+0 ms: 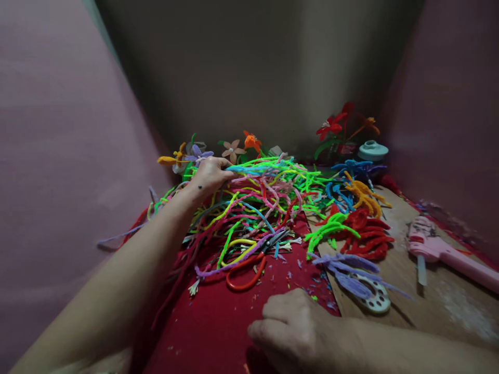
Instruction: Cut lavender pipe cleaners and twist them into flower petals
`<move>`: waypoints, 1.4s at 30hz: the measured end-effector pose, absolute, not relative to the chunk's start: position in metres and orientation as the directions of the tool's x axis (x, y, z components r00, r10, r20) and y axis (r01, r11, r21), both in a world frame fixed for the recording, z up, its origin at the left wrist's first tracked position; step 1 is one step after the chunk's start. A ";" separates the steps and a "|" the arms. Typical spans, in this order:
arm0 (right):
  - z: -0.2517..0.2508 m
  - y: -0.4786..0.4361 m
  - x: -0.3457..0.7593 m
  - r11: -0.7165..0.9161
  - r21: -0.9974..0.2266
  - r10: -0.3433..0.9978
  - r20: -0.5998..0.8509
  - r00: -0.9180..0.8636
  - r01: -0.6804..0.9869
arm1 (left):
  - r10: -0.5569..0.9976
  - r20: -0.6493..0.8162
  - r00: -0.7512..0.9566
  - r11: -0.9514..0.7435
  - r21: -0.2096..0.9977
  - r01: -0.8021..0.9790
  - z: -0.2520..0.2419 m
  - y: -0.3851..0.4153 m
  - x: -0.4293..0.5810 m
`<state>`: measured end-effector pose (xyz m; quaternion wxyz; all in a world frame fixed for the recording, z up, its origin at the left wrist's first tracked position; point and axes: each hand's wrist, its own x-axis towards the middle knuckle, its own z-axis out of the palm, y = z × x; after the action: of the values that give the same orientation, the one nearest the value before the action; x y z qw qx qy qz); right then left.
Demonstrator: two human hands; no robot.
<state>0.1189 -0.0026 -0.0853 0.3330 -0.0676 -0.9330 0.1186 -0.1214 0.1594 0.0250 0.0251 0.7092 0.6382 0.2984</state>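
My left hand [214,172] reaches to the back of a large tangled pile of pipe cleaners [268,195], its fingers closed on light blue pipe cleaners [253,168] among bright green ones. Closer to me, my right hand [286,324] rests curled over the red cloth [210,322]; whether anything is inside its fingers is hidden. Scissors [247,275] with red and yellow handles lie at the pile's front edge, beside a purple pipe cleaner [230,267].
On the brown board [429,306] at right lie a pink glue gun [429,246], a white disc with holes [376,296], and red [366,239], orange [364,195] and lilac bundles [351,267]. Pipe-cleaner flowers [234,149] stand behind the pile.
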 end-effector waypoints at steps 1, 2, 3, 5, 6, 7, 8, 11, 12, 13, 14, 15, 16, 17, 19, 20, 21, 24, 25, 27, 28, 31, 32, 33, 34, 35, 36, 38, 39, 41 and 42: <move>-0.082 -0.003 0.120 0.959 -0.282 0.206 0.592 -0.779 0.040 | 0.918 0.396 0.018 -0.192 0.403 0.895 0.025 0.159 -0.121; -0.079 -0.003 0.121 0.955 -0.295 0.209 0.578 -0.789 0.036 | 0.916 0.401 0.030 -0.199 0.387 0.900 0.025 0.158 -0.120; -0.076 -0.004 0.121 0.951 -0.306 0.211 0.560 -0.801 0.036 | 0.911 0.410 0.041 -0.206 0.369 0.906 0.025 0.156 -0.119; -0.072 -0.004 0.122 0.948 -0.316 0.212 0.530 -0.821 0.040 | 0.892 0.448 0.055 -0.217 0.318 0.923 0.026 0.153 -0.118; -0.070 -0.004 0.122 0.949 -0.313 0.212 0.522 -0.826 0.046 | 0.877 0.476 0.058 -0.217 0.287 0.933 0.027 0.152 -0.118; -0.069 -0.004 0.122 0.952 -0.304 0.209 0.522 -0.827 0.048 | 0.862 0.504 0.061 -0.214 0.254 0.943 0.027 0.152 -0.118; -0.067 -0.005 0.122 0.957 -0.287 0.201 0.528 -0.825 0.049 | 0.849 0.524 0.064 -0.209 0.222 0.953 0.027 0.152 -0.119; -0.060 -0.008 0.123 0.982 -0.189 0.128 0.572 -0.810 0.022 | 0.852 0.519 0.075 -0.180 0.154 0.972 0.026 0.154 -0.126; -0.056 -0.010 0.123 0.990 -0.144 0.088 0.590 -0.802 0.002 | 0.864 0.498 0.079 -0.170 0.140 0.975 0.026 0.155 -0.128; -0.052 -0.011 0.124 0.994 -0.108 0.064 0.603 -0.795 -0.001 | 0.878 0.471 0.085 -0.164 0.129 0.978 0.025 0.154 -0.131; -0.048 -0.012 0.124 0.997 -0.074 0.053 0.617 -0.785 0.009 | 0.894 0.439 0.095 -0.164 0.122 0.979 0.024 0.153 -0.133; -0.043 -0.012 0.125 0.999 -0.053 0.043 0.627 -0.778 0.013 | 0.909 0.402 0.110 -0.170 0.117 0.978 0.023 0.151 -0.133; -0.037 -0.010 0.125 0.996 -0.050 0.085 0.673 -0.735 0.070 | 0.922 0.364 0.130 -0.183 0.116 0.976 0.023 0.147 -0.133; -0.032 -0.007 0.125 0.996 -0.045 0.086 0.666 -0.741 0.076 | 0.933 0.323 0.155 -0.201 0.114 0.973 0.022 0.142 -0.131; -0.019 0.006 0.124 0.998 -0.044 0.065 0.676 -0.734 0.048 | 0.944 0.258 0.206 -0.239 0.103 0.966 0.019 0.130 -0.125; -0.013 0.015 0.123 0.991 -0.075 0.134 0.664 -0.736 0.113 | 0.945 0.232 0.232 -0.258 0.086 0.962 0.017 0.123 -0.120; -0.008 0.027 0.120 0.984 -0.085 0.172 0.682 -0.710 0.157 | 0.942 0.224 0.248 -0.268 0.062 0.961 0.014 0.116 -0.115; 0.007 0.070 0.106 0.934 -0.079 0.302 0.696 -0.652 0.348 | 0.931 0.234 0.281 -0.283 -0.025 0.959 0.001 0.095 -0.100; 0.010 0.085 0.099 0.911 -0.078 0.341 0.697 -0.631 0.406 | 0.927 0.236 0.291 -0.288 -0.048 0.956 -0.004 0.088 -0.096; 0.013 0.113 0.084 0.868 -0.100 0.422 0.662 -0.619 0.486 | 0.921 0.249 0.300 -0.287 -0.090 0.954 -0.016 0.075 -0.088; 0.012 0.124 0.077 0.854 -0.119 0.462 0.622 -0.632 0.507 | 0.921 0.253 0.296 -0.277 -0.109 0.955 -0.022 0.069 -0.084; 0.005 0.148 0.057 0.826 -0.089 0.525 0.478 -0.704 0.556 | 0.923 0.271 0.273 -0.240 -0.149 0.959 -0.039 0.054 -0.075; 0.001 0.151 0.053 0.819 -0.040 0.525 0.455 -0.719 0.573 | 0.923 0.274 0.270 -0.235 -0.155 0.960 -0.044 0.050 -0.072; -0.004 0.153 0.049 0.807 -0.002 0.535 0.424 -0.730 0.590 | 0.923 0.275 0.270 -0.233 -0.158 0.960 -0.049 0.046 -0.069; -0.008 0.152 0.048 0.784 0.024 0.567 0.379 -0.731 0.620 | 0.921 0.278 0.274 -0.236 -0.162 0.958 -0.052 0.043 -0.066; -0.012 0.150 0.047 0.757 0.040 0.607 0.328 -0.724 0.652 | 0.918 0.281 0.279 -0.240 -0.166 0.957 -0.054 0.040 -0.064; -0.015 0.146 0.048 0.755 0.055 0.617 0.279 -0.736 0.654 | 0.915 0.283 0.289 -0.249 -0.167 0.954 -0.053 0.036 -0.062; -0.022 0.137 0.052 0.787 0.088 0.579 0.235 -0.780 0.611 | 0.901 0.292 0.322 -0.286 -0.159 0.945 -0.045 0.029 -0.059; -0.025 0.131 0.054 0.797 0.097 0.564 0.235 -0.792 0.596 | 0.889 0.301 0.345 -0.314 -0.147 0.938 -0.039 0.025 -0.058; -0.031 0.121 0.060 0.823 0.092 0.532 0.220 -0.818 0.560 | 0.866 0.324 0.382 -0.366 -0.111 0.924 -0.023 0.016 -0.056; -0.034 0.116 0.062 0.835 0.088 0.517 0.210 -0.830 0.543 | 0.850 0.338 0.404 -0.395 -0.097 0.913 -0.015 0.011 -0.056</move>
<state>0.0619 0.1163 -0.0344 0.0888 -0.2779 -0.9538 -0.0722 -0.0557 0.0115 -0.0147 -0.1345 0.8269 0.5332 0.1176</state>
